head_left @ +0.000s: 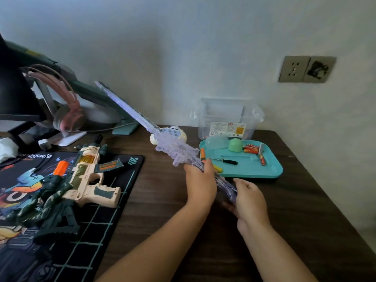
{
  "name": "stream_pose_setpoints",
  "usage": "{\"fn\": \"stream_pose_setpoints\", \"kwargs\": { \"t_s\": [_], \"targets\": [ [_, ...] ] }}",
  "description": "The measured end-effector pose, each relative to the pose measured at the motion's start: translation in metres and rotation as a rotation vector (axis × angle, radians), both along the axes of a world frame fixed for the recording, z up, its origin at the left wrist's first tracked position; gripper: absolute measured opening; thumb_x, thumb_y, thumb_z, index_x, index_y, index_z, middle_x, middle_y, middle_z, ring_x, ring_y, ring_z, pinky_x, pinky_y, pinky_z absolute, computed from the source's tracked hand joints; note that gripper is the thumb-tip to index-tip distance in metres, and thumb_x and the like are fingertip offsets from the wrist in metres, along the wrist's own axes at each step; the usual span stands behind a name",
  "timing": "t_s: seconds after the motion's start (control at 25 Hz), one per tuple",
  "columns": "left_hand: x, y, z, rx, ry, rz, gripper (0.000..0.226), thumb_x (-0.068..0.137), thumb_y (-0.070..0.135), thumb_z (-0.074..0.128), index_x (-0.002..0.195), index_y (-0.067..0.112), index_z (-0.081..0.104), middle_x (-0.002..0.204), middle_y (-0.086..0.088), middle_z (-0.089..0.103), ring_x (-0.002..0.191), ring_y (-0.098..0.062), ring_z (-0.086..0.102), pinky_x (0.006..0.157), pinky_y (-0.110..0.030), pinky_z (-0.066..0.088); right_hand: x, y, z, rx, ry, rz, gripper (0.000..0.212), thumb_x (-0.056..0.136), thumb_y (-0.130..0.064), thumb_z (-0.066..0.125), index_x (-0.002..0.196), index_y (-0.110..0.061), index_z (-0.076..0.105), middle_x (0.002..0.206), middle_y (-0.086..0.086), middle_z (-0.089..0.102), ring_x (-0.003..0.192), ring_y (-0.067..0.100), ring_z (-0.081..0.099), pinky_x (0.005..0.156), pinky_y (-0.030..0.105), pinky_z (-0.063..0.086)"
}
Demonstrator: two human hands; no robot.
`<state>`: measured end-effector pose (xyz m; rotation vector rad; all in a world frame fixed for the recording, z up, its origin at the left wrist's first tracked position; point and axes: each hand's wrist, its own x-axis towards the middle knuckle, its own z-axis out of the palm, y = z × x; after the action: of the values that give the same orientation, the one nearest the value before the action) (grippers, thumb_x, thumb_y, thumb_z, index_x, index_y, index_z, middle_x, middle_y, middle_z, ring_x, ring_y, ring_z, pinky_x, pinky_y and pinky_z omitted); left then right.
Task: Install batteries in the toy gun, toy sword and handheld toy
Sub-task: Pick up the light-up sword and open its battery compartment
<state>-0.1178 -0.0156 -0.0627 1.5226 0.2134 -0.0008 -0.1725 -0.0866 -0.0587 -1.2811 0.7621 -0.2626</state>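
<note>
Purple toy sword [175, 149] is gripped at the hilt by left hand [200, 184] and right hand [250, 200] above open tabletop [162, 210] between "Renegade"-lettered mat [114, 200] and tray [272, 169].

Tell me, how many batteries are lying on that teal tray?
4 that I can make out: one battery at the left rim of the tray, two side by side near the green dome, one toward the right rim. Others may hide behind the sword.

1 sword [175, 148], 1 gun [89, 176], 1 tray [272, 169].
</note>
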Motion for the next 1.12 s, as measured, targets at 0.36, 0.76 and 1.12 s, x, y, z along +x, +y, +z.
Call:
{"fn": "stream_pose_setpoints", "kwargs": {
  "t_s": [0.36,0.76,1.12],
  "targets": [
    [-0.01,0.013,0.038,0.007,-0.152,-0.041,0.02,0.1,0.019,0.051,0.11,0.004,0.044,0.091,-0.014,0.065,0.054,-0.009,0.068,0.055,-0.028,0.057,-0.02,0.006,0.035,0.512,-0.017,0.123,0.01,0.095,-0.016,0.055,0.101,-0.012,0.063,0.095,0.015,0.065,0.084,0.028,0.067,0.055,0.038,0.058],
    [0.032,0.066,0.044,0.147,-0.414,0.116,0.012,0.091,0.023,0.065,0.101,0.017,0.062,0.073,-0.005,0.063,0.046,-0.011,0.054,0.045,-0.018,0.044,0.021,0.041,0.036,0.762,-0.037,0.415,0.024,0.099,-0.015,0.048,0.081,-0.002,0.058,0.092,0.02,0.063,0.089,0.045,0.059,0.097,0.065,0.041],
    [0.055,0.068,0.027,0.169,-0.424,0.128,0.033,0.084,0.048,0.071,0.114,0.036,0.062,0.082,-0.003,0.066,0.065,-0.014,0.062,0.062,-0.032,0.055,0.057,0.049,-0.007,0.882,-0.057,0.453,0.035,0.097,-0.028,0.051,0.112,-0.003,0.068,0.111,0.025,0.068,0.099,0.043,0.067,0.095,0.061,0.045]
  ]
}}
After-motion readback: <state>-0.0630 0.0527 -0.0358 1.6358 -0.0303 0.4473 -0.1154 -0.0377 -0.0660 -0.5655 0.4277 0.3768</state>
